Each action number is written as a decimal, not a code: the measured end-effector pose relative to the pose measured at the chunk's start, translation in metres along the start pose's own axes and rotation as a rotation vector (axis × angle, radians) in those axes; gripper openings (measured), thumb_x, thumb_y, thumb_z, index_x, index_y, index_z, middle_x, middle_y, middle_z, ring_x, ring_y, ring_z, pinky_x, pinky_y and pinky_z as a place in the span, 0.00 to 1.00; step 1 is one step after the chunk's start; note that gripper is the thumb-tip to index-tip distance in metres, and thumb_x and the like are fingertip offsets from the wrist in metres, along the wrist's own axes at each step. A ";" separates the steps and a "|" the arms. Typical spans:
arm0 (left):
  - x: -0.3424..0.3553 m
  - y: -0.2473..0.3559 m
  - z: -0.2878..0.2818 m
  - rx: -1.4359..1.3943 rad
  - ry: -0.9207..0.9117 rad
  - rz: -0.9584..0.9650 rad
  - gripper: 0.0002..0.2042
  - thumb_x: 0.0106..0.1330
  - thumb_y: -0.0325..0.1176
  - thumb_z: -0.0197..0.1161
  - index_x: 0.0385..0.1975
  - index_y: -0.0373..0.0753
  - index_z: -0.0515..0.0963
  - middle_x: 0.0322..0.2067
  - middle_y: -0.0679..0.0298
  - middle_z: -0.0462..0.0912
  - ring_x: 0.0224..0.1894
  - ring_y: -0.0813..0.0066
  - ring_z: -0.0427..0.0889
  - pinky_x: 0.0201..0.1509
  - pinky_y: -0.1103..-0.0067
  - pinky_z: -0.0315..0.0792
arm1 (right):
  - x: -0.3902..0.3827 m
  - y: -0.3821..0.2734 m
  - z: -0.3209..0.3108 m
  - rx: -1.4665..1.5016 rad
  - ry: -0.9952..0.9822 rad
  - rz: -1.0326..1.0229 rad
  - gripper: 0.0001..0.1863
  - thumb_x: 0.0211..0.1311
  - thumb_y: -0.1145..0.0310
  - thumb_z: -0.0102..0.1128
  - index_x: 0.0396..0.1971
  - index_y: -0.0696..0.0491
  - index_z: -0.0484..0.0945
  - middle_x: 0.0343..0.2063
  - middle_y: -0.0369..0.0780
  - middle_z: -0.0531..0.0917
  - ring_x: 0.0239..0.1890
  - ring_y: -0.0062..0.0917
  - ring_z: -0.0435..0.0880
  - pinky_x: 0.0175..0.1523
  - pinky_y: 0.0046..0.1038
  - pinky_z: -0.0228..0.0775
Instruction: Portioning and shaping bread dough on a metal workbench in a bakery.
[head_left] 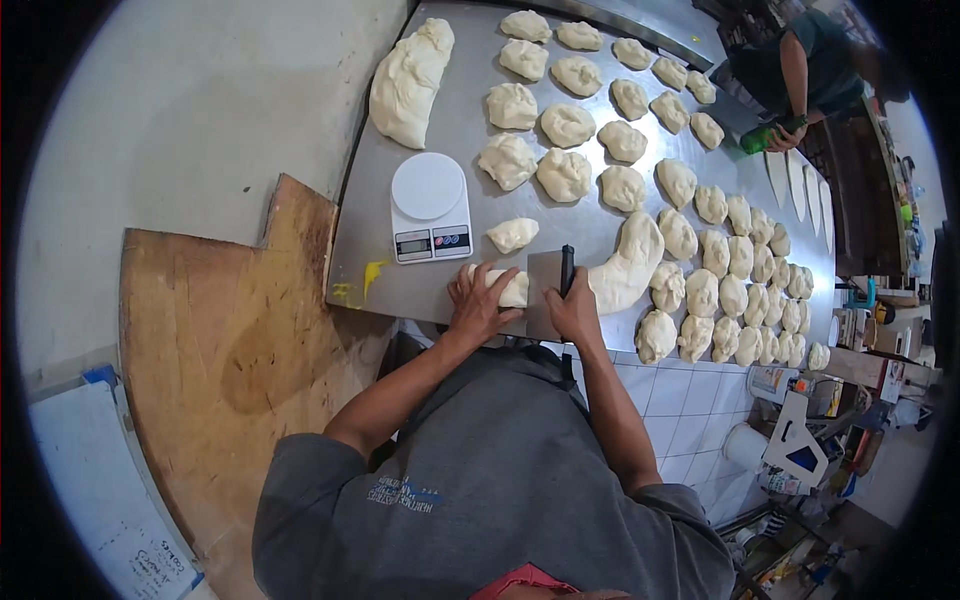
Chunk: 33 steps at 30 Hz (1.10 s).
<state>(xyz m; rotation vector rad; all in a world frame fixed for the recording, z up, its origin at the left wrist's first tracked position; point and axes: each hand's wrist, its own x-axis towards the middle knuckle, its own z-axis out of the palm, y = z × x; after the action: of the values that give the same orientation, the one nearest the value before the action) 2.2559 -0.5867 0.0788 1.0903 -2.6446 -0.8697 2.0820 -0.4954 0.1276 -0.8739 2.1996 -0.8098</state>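
My left hand is curled over a piece of dough at the near edge of the metal table. In my right hand is the black handle of a dough scraper, its wide metal blade standing beside that piece. Just right of the scraper lies a long lump of dough. A smaller dough piece rests beyond my left hand. The white kitchen scale sits to its left with nothing on its round plate.
Rows of dough portions cover the table's middle and right. A large dough mass lies far left. At the far right a co-worker's hand holds a green bottle over long dough triangles. A wooden board stands left.
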 end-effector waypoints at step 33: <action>0.108 -0.065 -0.114 0.414 0.532 0.023 0.34 0.59 0.33 0.65 0.70 0.42 0.71 0.70 0.51 0.70 0.66 0.50 0.72 0.70 0.49 0.60 | 0.023 0.021 0.056 0.088 0.061 -0.040 0.19 0.66 0.63 0.66 0.44 0.63 0.72 0.35 0.51 0.83 0.31 0.40 0.82 0.40 0.38 0.75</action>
<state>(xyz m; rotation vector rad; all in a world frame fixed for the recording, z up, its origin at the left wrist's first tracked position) 2.2557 -0.7492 0.1273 1.1664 -2.4071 0.0030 2.1021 -0.5170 0.0704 -0.8628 2.1870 -0.9562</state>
